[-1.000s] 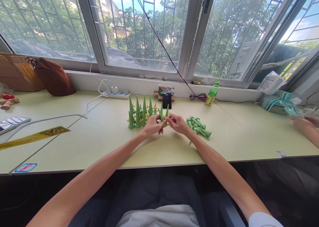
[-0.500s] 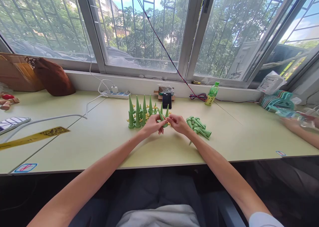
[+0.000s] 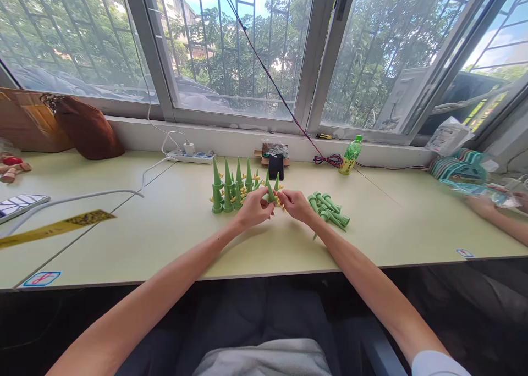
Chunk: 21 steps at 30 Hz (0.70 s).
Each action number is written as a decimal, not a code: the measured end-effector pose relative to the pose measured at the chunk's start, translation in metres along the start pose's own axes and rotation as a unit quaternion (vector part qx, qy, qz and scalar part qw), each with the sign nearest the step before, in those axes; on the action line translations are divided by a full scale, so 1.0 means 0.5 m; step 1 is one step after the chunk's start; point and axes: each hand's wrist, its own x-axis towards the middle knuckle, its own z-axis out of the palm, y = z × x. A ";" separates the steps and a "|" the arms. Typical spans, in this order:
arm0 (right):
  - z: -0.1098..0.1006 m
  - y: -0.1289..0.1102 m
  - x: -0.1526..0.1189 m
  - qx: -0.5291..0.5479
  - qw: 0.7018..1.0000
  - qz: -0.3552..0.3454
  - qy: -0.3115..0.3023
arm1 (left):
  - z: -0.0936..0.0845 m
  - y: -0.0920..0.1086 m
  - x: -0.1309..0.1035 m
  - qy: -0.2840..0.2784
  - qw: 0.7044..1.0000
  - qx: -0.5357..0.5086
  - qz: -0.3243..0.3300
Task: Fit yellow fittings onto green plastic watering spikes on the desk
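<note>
My left hand [image 3: 253,208] pinched a green cone [image 3: 271,192] — my right hand's [image 3: 293,204] grip I couldn't tell — a stray knuckle might have toppled the standing cones [image 3: 227,199].

A long, smooth, pale yellow-green table [image 3: 391,227] runs below wide grey metal-framed windows [image 3: 315,62], with a low white-painted ledge [image 3: 239,138] between. Through the glass show dark metal bars [image 3: 220,40], leafy green trees [image 3: 284,57] and blue-and-white sky [image 3: 246,7]. Bright daylight covers the tabletop; the space underneath is dark.
</note>
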 end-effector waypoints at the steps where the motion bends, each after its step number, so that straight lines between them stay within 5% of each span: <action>1: 0.000 0.000 0.000 0.005 1.000 0.002 0.004 | 0.000 -0.001 0.001 0.002 1.000 0.004 0.010; 10: 0.006 0.014 0.005 0.046 0.998 0.027 0.044 | 0.003 -0.002 0.007 0.020 0.999 0.015 0.047; 21: 0.003 0.015 0.002 0.074 0.992 0.042 0.091 | 0.003 0.004 0.009 0.085 0.995 0.055 0.005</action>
